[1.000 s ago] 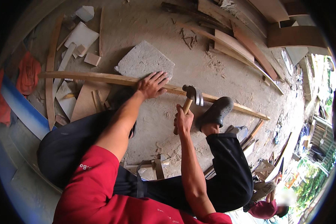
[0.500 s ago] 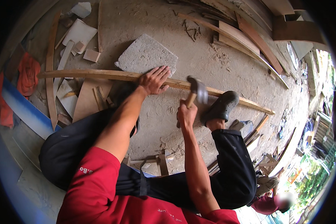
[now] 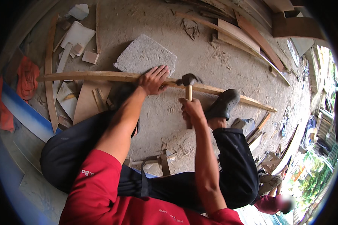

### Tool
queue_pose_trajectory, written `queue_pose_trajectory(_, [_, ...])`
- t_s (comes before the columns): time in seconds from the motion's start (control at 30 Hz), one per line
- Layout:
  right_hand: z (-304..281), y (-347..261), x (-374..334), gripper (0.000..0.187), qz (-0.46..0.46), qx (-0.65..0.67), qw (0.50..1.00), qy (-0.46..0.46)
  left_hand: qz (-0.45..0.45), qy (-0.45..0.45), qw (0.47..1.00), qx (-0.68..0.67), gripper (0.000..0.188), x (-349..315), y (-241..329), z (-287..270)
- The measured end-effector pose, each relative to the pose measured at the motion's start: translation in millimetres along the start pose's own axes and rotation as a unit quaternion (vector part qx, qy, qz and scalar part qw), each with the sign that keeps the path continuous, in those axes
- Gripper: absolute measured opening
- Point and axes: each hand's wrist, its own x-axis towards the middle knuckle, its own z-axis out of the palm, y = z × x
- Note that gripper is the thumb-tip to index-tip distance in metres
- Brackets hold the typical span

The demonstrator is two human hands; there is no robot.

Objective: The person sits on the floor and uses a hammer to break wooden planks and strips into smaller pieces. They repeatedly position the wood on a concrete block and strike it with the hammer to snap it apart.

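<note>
Holding hammer over wood-strewn floor

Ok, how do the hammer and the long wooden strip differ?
The hammer is short and dark-headed; the wooden strip is long and brown throughout. The right hand grips the hammer, whereas the left hand lies over the strip. Both show light brown surfaces.
</note>
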Motion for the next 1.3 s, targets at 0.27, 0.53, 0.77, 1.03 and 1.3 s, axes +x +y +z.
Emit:
queue_pose_trajectory(0.27, [-18,-53,-7,0.024,-0.034,0.070,0.997,0.023,-0.015,-0.008,1.000,0.014,0.065,-3,-2,-1])
queue_pose_trajectory(0.53, [-43,-62,54,0.028,0.100,-0.080,0.986,-0.107,-0.017,-0.018,1.000,0.017,0.065,-3,0,1])
queue_pose_trajectory(0.77, [-44,-71,74,0.025,0.089,-0.002,0.988,-0.129,-0.011,-0.017,1.000,-0.001,0.063,1,-1,-7])
queue_pose_trajectory(1.03, [-55,-87,77,0.015,0.141,-0.086,0.966,-0.200,-0.017,0.000,1.000,-0.004,0.063,0,-1,-3])
queue_pose_trajectory(1.3, [-60,-91,68,0.015,0.167,-0.198,0.927,-0.272,-0.020,-0.009,1.000,-0.011,0.067,-2,-2,1])
